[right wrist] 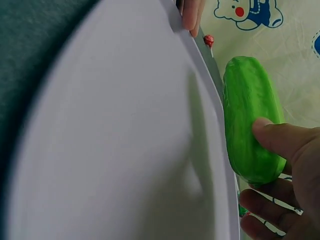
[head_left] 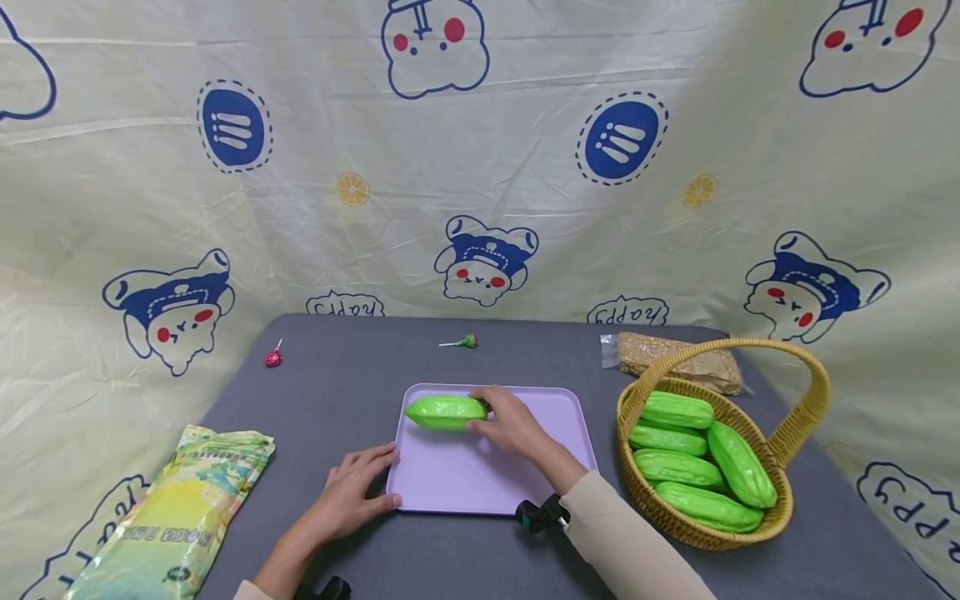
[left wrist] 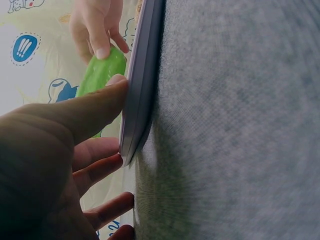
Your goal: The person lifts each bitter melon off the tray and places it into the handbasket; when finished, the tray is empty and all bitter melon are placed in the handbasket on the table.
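A light green, ridged cucumber (head_left: pixel 442 412) lies lengthwise over the back left of the purple tray (head_left: pixel 472 483). My right hand (head_left: pixel 512 423) grips its right end; in the right wrist view the thumb presses on the side of the cucumber (right wrist: pixel 250 115) and the fingers pass behind it. At the tray's near left corner is my left hand (head_left: pixel 351 492), its extended fingers touching the left edge and its thumb at the rim. The left wrist view shows those fingertips along the tray edge (left wrist: pixel 140 85).
Right of the tray stands a wicker basket (head_left: pixel 813 400) holding several more green cucumbers (head_left: pixel 678 468). Behind it lies a clear bag of grain (head_left: pixel 652 354). A yellow-green package (head_left: pixel 172 517) is at the left. A red lollipop (head_left: pixel 273 357) and a green one (head_left: pixel 470 340) lie toward the back.
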Demonstrator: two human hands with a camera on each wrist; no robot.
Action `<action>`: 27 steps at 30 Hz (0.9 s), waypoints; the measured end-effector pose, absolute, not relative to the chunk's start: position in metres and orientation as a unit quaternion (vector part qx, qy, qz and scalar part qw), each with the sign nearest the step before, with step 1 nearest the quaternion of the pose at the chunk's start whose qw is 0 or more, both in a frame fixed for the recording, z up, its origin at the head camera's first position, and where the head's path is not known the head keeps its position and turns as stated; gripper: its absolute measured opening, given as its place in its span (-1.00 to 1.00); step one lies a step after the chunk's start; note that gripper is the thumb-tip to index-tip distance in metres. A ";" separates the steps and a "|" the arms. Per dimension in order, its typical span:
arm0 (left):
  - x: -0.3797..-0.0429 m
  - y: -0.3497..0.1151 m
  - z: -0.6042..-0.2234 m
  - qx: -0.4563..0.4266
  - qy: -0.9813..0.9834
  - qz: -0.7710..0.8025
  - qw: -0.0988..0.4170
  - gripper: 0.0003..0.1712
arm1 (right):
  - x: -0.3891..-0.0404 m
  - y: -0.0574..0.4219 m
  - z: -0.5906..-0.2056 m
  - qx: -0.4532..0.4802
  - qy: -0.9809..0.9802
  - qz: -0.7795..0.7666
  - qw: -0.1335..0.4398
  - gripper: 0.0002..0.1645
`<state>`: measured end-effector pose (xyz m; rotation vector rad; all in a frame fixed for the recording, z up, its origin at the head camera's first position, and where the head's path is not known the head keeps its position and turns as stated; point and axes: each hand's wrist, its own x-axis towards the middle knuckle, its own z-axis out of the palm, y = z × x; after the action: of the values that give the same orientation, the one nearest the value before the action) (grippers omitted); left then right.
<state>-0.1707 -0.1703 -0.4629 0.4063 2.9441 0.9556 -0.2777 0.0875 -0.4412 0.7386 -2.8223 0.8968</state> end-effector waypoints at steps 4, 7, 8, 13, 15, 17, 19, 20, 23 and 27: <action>-0.171 -0.170 -0.464 0.129 0.944 0.305 0.011 -0.31 | -0.268 0.094 -0.439 0.243 -0.921 0.299 0.059 -0.51; -0.170 -0.171 -0.464 0.129 0.944 0.304 0.012 -0.31 | -0.260 0.100 -0.434 0.236 -0.920 0.306 0.062 -0.49; -0.170 -0.171 -0.464 0.128 0.944 0.304 0.013 -0.31 | -0.257 0.102 -0.432 0.232 -0.920 0.309 0.063 -0.48; -0.170 -0.171 -0.463 0.124 0.944 0.304 0.018 -0.30 | -0.246 0.112 -0.424 0.227 -0.918 0.315 0.078 -0.47; -0.170 -0.170 -0.463 0.124 0.944 0.304 0.021 -0.29 | -0.242 0.116 -0.421 0.230 -0.917 0.315 0.086 -0.47; -0.170 -0.170 -0.463 0.123 0.945 0.303 0.023 -0.29 | -0.239 0.121 -0.418 0.234 -0.916 0.314 0.091 -0.47; -0.171 -0.170 -0.463 0.122 0.945 0.302 0.025 -0.30 | -0.235 0.125 -0.416 0.238 -0.915 0.312 0.092 -0.46; -0.170 -0.170 -0.462 0.122 0.945 0.302 0.025 -0.30 | -0.233 0.127 -0.414 0.238 -0.915 0.312 0.092 -0.46; -0.171 -0.169 -0.462 0.121 0.945 0.302 0.025 -0.29 | -0.227 0.132 -0.410 0.241 -0.915 0.309 0.095 -0.44; -0.170 -0.169 -0.463 0.125 0.946 0.298 0.017 -0.30 | -0.222 0.139 -0.405 0.253 -0.911 0.305 0.115 -0.44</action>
<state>-0.1703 -0.1695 -0.4628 0.3880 2.9411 0.9267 -0.2217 0.1393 -0.4054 0.7422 -2.6694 0.8924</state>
